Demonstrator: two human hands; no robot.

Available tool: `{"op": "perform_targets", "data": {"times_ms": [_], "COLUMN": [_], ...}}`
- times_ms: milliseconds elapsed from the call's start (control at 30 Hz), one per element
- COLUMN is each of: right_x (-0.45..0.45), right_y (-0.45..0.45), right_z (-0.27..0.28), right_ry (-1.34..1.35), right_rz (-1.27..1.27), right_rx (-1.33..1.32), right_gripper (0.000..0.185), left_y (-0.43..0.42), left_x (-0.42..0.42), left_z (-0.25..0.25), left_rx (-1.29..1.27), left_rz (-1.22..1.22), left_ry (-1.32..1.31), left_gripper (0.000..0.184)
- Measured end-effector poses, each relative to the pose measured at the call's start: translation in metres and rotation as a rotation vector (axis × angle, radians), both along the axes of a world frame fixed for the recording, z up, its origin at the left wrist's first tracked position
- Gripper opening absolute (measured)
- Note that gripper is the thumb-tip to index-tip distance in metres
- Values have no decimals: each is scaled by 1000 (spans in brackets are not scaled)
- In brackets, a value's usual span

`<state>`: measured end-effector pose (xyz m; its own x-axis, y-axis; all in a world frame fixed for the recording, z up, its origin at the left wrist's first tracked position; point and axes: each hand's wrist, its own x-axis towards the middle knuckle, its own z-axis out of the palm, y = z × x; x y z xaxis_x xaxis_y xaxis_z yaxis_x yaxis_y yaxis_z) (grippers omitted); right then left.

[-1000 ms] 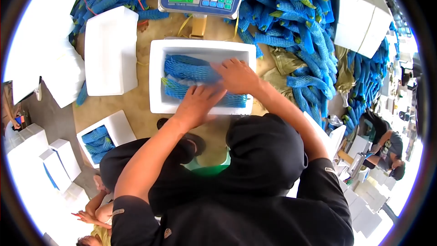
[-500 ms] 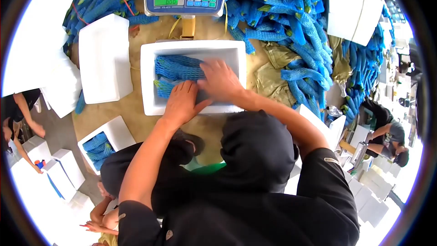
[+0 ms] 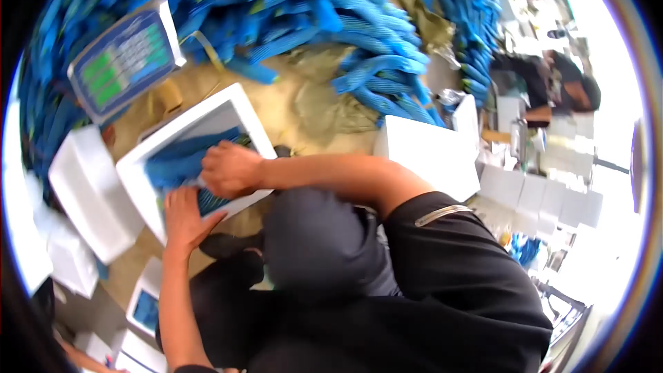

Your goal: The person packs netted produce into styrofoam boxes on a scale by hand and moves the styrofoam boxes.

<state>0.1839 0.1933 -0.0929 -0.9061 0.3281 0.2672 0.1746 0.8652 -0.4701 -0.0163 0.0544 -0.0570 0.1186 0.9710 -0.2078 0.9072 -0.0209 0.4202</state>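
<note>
A white foam box (image 3: pixel 254 119) sits tilted in view below a digital scale display. Long vegetables in blue net sleeves (image 3: pixel 173 166) lie inside it; their kind cannot be told through the netting. My right hand (image 3: pixel 233 169) is in the box, its fingers curled down on a blue-netted vegetable, the fingertips partly hidden. At the near edge of the box, my left hand (image 3: pixel 185 220) has its fingers stretched over the rim toward the sleeves and its thumb apart. Motion blurs the contents.
The scale display (image 3: pixel 124 62) stands behind the box. A large heap of blue-netted vegetables (image 3: pixel 304 0) covers the back. White foam boxes stand left (image 3: pixel 97 193) and right (image 3: pixel 431 159). A smaller opened box (image 3: pixel 146 297) sits lower left. Another person (image 3: pixel 552 83) is at far right.
My view has swung to the right, so the box and scale now appear further left and tilted. Both hands stay at the box; the right hand's fingers are more curled.
</note>
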Motion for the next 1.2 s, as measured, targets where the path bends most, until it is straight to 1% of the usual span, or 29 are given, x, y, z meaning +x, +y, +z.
{"op": "perform_targets", "data": {"times_ms": [67, 133, 167, 200, 233, 267, 333, 400, 467, 533, 600, 633, 667, 733, 767, 800, 833, 867, 900, 933, 1000, 1033, 1067, 1133, 1167, 1200], "right_x": [0, 7, 15, 27, 41, 55, 97, 130, 191, 249, 286, 303, 314, 340, 347, 354, 339, 339, 328, 315, 249, 238, 228, 187, 167, 147], "right_y": [-2, 11, 18, 28, 34, 42, 62, 77, 109, 138, 158, 169, 178, 187, 204, 200, 194, 186, 168, 148, 106, 97, 92, 81, 81, 84], "right_z": [-2, 18, 33, 55, 56, 57, 23, -11, -83, -133, -145, -147, -151, -192, -192, -212, -170, -185, -171, -137, -37, -15, 4, 63, 79, 92], "right_ry": [41, 70, 156, 193, 284, 377, 362, 330, 200, -29, -241, -179, -121, -252, -329, 8, 76, 479, 622, 741, 700, 613, 527, 232, 206, 130], "right_rz": [-29, 21, 11, -75, -229, -380, -777, -988, -1401, -1643, -1767, -1807, -1811, -1543, -1374, -1486, -1510, -1480, -1423, -1333, -1014, -819, -624, -592, -426, -287], "right_rx": [-23, -211, -234, -247, -266, -280, -386, -358, -116, 127, -20, -330, -661, -103, -276, -438, -769, -865, -1175, -1494, -1468, -1526, -1571, -1431, -1284, -1120], "right_gripper": [18, 19, 22, 22, 23, 24, 30, 39, 52, 63, 79, 84, 89, 68, 55, 48, 40, 40, 45, 51, 60, 67, 75, 79, 79, 77], "left_y": [-1, 4, -1, -8, -14, -21, -13, -12, -17, -12, -14, -11, -8, -2, 0, 2, 1, 3, 6, 2, 8, 7, 9, 17, 24, 30], "left_x": [1, 4, 4, 4, 4, 5, 27, 29, 28, 28, 30, 32, 33, 38, 36, 36, 33, 34, 36, 35, 38, 38, 38, 36, 28, 24], "left_z": [5, 20, 17, 10, 4, 1, 21, 20, 13, 11, 13, 15, 14, 22, 26, 31, 26, 27, 28, 30, 27, 26, 26, 28, 26, 21], "left_rx": [-35, -155, -86, -18, 99, 86, 64, 66, 45, 52, 70, 78, 100, -10, -15, -51, -2, 1, -10, -25, -26, -83, -68, -23, -101, -95], "left_rz": [22, 50, 32, 13, -26, -33, -49, -77, -84, -81, -84, -62, -53, -9, -14, -9, -10, -1, 1, 35, 33, 42, 49, 50, -9, -5], "left_ry": [16, -20, -10, -5, 13, 28, 53, 52, 45, 68, 78, 67, 34, 28, 8, 24, 2, -9, 10, 17, -4, -8, -30, -78, -80, -56], "left_gripper": [72, 74, 79, 84, 98, 101, 107, 105, 104, 102, 101, 97, 95, 96, 96, 97, 96, 96, 94, 91, 86, 88, 90, 93, 107, 109]}}
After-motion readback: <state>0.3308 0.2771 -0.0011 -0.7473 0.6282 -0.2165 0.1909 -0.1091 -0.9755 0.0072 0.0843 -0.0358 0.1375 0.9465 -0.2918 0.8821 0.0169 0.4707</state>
